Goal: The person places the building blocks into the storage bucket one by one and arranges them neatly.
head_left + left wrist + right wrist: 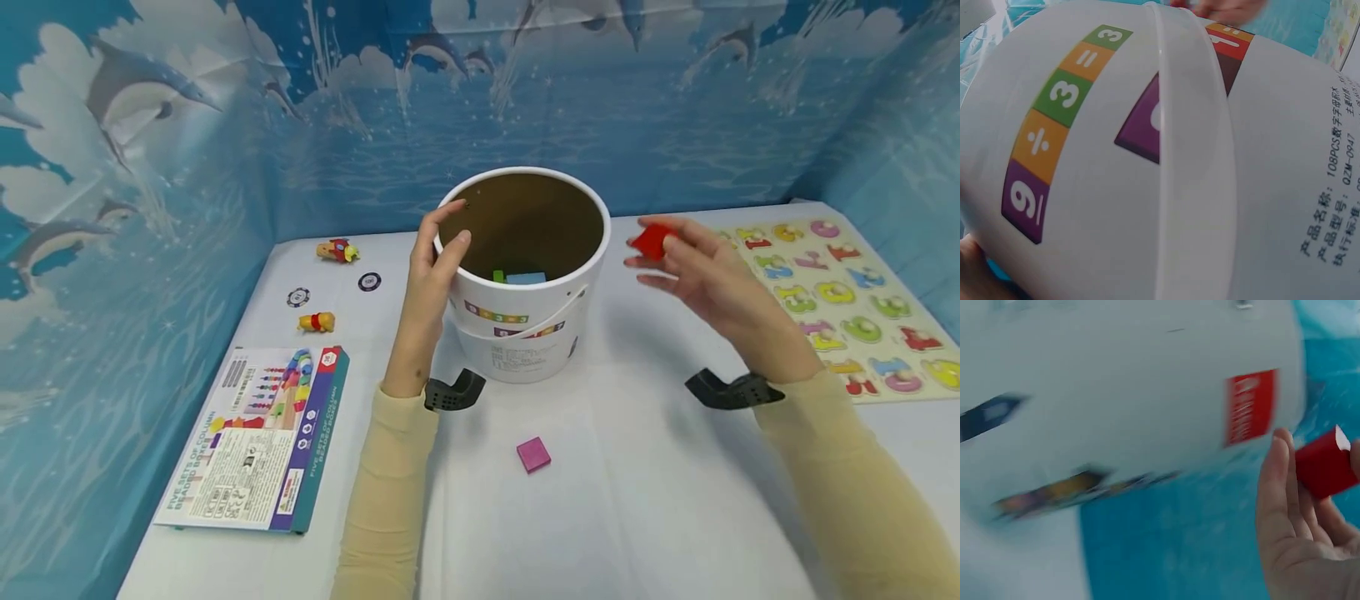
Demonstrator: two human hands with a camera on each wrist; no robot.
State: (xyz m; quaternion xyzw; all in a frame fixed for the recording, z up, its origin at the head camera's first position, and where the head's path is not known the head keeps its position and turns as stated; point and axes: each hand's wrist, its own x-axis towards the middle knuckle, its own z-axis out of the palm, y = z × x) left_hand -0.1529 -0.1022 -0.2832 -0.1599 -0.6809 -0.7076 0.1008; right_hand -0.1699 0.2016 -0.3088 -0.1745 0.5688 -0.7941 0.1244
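A white bucket (pixel 525 333) stands tilted slightly toward me at the middle of the table, its mouth open. Inside it lie a light blue block (pixel 526 278) and a small green block (pixel 498 276). My left hand (pixel 429 283) grips the bucket's left rim, thumb on the inner side. To the right of the bucket, apart from it, my right hand (pixel 705 271) pinches a red block (pixel 1325 464) between thumb and fingers. On the table in front of the bucket lies a magenta square block (pixel 533 455).
A boxed beaded toy set (pixel 247 437) lies at the left. Near it are a bear figure (pixel 317 322), a rocket-shaped toy (pixel 338 250) and two poker chips (pixel 370 282). A number puzzle board (pixel 862 308) is at the right. A dolphin-print curtain (pixel 360 167) closes off the back.
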